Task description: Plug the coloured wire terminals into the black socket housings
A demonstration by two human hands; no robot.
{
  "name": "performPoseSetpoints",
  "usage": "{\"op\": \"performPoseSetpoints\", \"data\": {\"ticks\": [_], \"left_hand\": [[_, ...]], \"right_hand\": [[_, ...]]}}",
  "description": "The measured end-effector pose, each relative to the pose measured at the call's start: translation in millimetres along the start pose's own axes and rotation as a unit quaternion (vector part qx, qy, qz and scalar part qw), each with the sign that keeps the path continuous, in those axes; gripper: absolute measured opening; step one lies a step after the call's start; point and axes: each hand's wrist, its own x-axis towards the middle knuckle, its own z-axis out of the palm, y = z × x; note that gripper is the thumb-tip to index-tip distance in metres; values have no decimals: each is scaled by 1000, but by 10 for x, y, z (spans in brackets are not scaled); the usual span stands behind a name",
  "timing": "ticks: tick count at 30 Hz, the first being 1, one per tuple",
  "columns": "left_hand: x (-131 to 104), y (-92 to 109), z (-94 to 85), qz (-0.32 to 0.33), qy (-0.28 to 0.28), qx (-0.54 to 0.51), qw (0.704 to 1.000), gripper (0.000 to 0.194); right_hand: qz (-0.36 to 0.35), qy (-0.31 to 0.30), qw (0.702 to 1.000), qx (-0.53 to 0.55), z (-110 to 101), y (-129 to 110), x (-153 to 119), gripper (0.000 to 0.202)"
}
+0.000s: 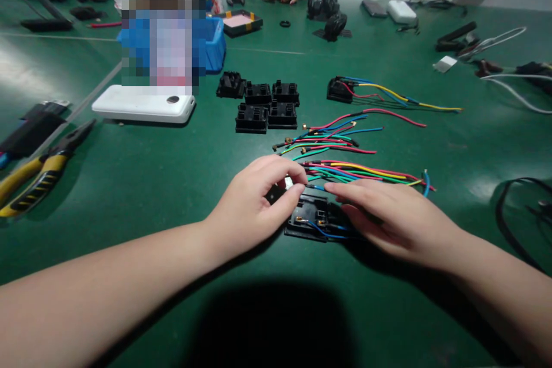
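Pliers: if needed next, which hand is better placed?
Left, I'd say. The pliers lie on the left side, nearer the left hand; the right hand is at the right of the black housing and would likely have to reach across. Both are at the housing, though.

Workshop: pliers (60,155), coloured wires (366,168)
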Motion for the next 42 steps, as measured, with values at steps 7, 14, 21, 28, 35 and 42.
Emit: {"op": "performPoseSetpoints", "data": {"ticks": [7, 14, 21, 28, 35, 42], "left_hand": [[4, 12, -12, 47, -34, 15, 998, 10], [12, -2, 13, 12, -54, 2, 998, 12], [25, 7, 7, 22, -61, -14, 998, 13], [25, -2, 12, 27, -67, -20, 997, 16], [23, -5, 7, 25, -67, -40, 997, 20], [12, -31, 30, 31, -69, -66, 995, 27]], "right_hand": [[-70, 9, 997, -43, -2, 69, -10, 43], [-80, 8, 997, 12, -13, 39, 12, 33], [-83, 15, 996, 24, -19, 36, 13, 31], [-93, 19, 995, 31, -31, 20, 24, 28], [-93, 22, 995, 38, -42, 23, 25, 29], [-101, 27, 994, 38, -36, 17, 34, 27]]}}
